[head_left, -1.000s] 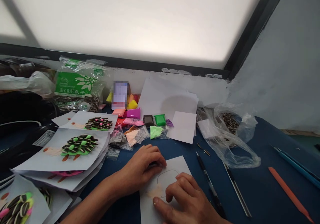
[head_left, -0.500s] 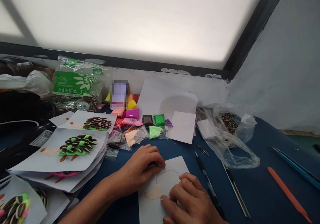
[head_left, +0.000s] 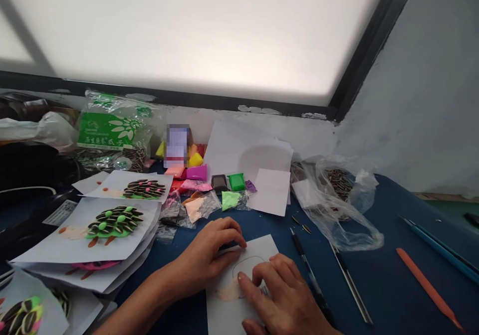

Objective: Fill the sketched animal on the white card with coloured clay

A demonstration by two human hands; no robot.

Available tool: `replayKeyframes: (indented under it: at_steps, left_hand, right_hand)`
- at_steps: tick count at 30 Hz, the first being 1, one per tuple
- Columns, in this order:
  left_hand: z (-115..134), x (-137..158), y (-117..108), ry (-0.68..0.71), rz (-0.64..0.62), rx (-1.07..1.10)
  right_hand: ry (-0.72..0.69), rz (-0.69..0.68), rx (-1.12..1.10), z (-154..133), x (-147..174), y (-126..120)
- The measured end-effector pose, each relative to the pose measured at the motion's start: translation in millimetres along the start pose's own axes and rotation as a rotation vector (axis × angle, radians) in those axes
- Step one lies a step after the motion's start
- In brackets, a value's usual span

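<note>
A white sheet of paper (head_left: 217, 317) lies in front of me, with a thin curved pencil-like outline and a patch of peach clay (head_left: 227, 291) flattened on it. My left hand (head_left: 215, 248) rests over the sheet's upper left edge, fingers bent but apart, gripping nothing. From the lower right, my right hand (head_left: 279, 290) reaches across the sheet. Its index fingertip touches the paper at the upper right edge of the peach clay, and its other fingers are loosely bent and hold nothing.
Finished hedgehog pictures (head_left: 108, 228) of clay and seeds are stacked at left. Clay packets (head_left: 196, 173) lie behind, near a green seed bag (head_left: 108, 130). On the right are a black pen (head_left: 305, 260), a silver rod (head_left: 350, 285), an orange tool (head_left: 424, 287) and a plastic bag of seeds (head_left: 339, 185).
My right index finger has moved up along the right edge of the peach clay, away from me. My left hand stays in place on the paper. The view has shifted slightly.
</note>
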State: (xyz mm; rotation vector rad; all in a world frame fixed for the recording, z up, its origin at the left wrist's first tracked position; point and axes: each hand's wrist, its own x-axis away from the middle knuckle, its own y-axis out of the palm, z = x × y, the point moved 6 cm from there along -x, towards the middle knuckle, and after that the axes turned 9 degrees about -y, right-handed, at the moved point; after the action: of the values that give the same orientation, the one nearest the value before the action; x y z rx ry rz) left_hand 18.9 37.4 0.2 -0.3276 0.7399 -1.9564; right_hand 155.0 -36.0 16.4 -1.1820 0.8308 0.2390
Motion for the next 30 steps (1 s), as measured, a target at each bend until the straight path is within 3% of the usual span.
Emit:
replayKeyframes:
  at_steps: [5, 10, 15, 22, 30]
  left_hand:
    - [0, -1, 1, -0.024, -0.022, -0.004]
    - [1, -2, -1, -0.008, -0.009, 0.030]
    - [4, -2, -1, -0.029, -0.046, 0.026]
    - [1, -2, -1, -0.012, -0.021, 0.053]
    - [3, -3, -2, -0.026, -0.036, 0.056]
  right_hand:
    - [0.032, 0.009, 0.012, 2, 6, 6]
    - [0.015, -0.100, -0.011, 4, 9, 13]
    - [0.009, -0.109, -0.051, 5, 8, 12]
    - [0.128, -0.255, -0.236, 10, 7, 13]
    - [0.255, -0.232, -0.406, 19, 6, 8]
